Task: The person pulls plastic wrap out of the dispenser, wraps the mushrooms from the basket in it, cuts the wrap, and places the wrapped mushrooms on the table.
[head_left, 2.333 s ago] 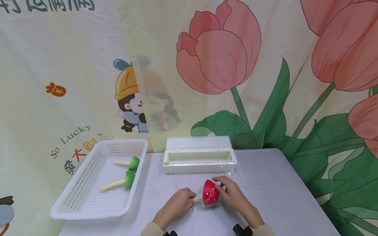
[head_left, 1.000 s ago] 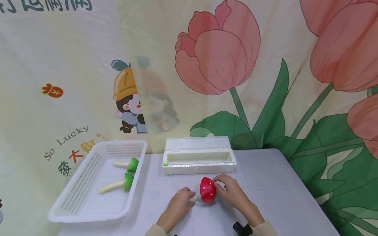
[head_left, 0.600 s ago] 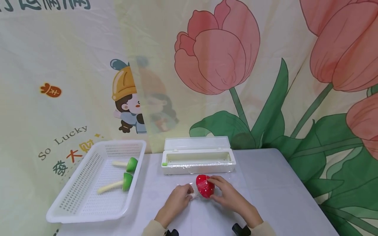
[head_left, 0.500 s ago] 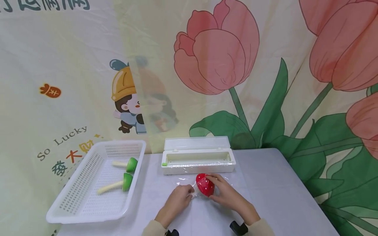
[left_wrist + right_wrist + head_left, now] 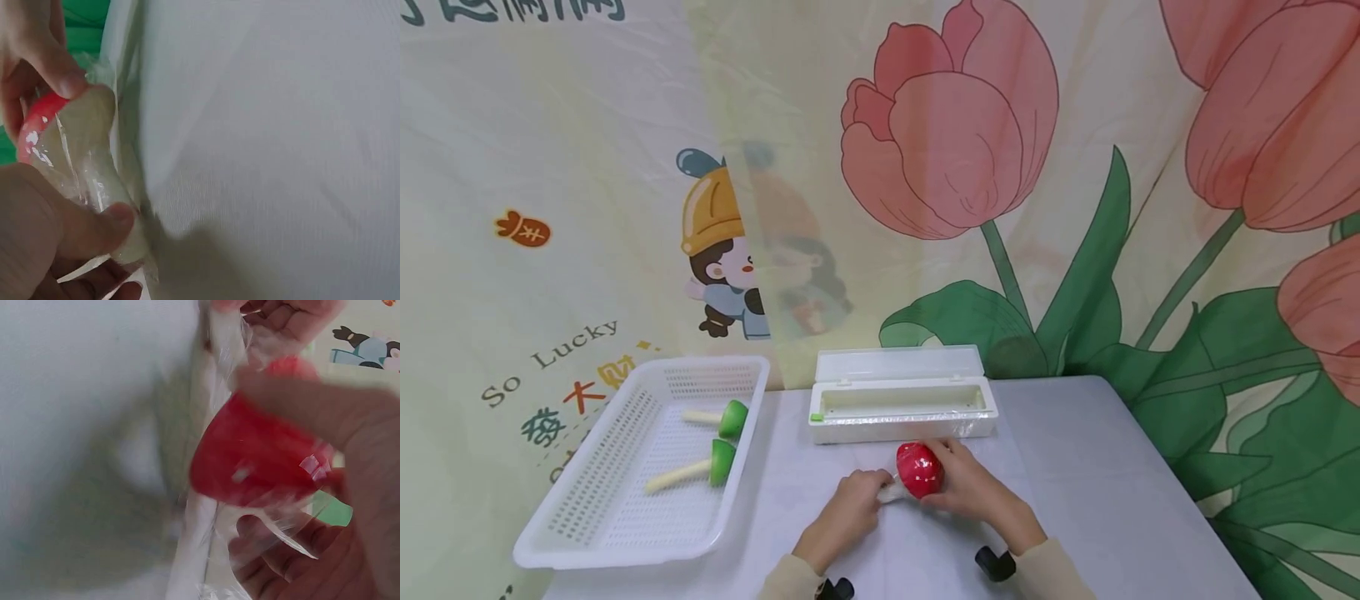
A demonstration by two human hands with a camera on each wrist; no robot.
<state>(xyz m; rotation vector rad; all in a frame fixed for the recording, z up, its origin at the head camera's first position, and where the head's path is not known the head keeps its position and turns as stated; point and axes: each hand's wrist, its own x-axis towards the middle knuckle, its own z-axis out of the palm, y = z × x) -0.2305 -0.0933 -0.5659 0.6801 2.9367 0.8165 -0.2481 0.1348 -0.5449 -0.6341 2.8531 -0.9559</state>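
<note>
A toy mushroom with a white-dotted red cap (image 5: pixel 919 470) and a pale stem (image 5: pixel 103 178) is held between both hands, cap to the right. Clear plastic film (image 5: pixel 65 147) covers it in wrinkles and shines over cap and stem. My left hand (image 5: pixel 848 512) pinches the stem near its end, thumb on top in the left wrist view. On the cap's right side, my right hand (image 5: pixel 976 490) grips with thumb and fingers. Loose film hangs by the right fingers in the right wrist view.
Behind the hands stands a long white box (image 5: pixel 902 429) with its lid raised and film along its front. To the left, a white perforated basket (image 5: pixel 617 557) holds two green-capped mushrooms, a nearer one (image 5: pixel 722 463) and a farther one (image 5: pixel 733 419). A printed cloth hangs behind the table.
The red cap has moved slightly left and away and tilted upward. My right hand has shifted from its right edge to a fuller grip around it. The left hand stays at the stem.
</note>
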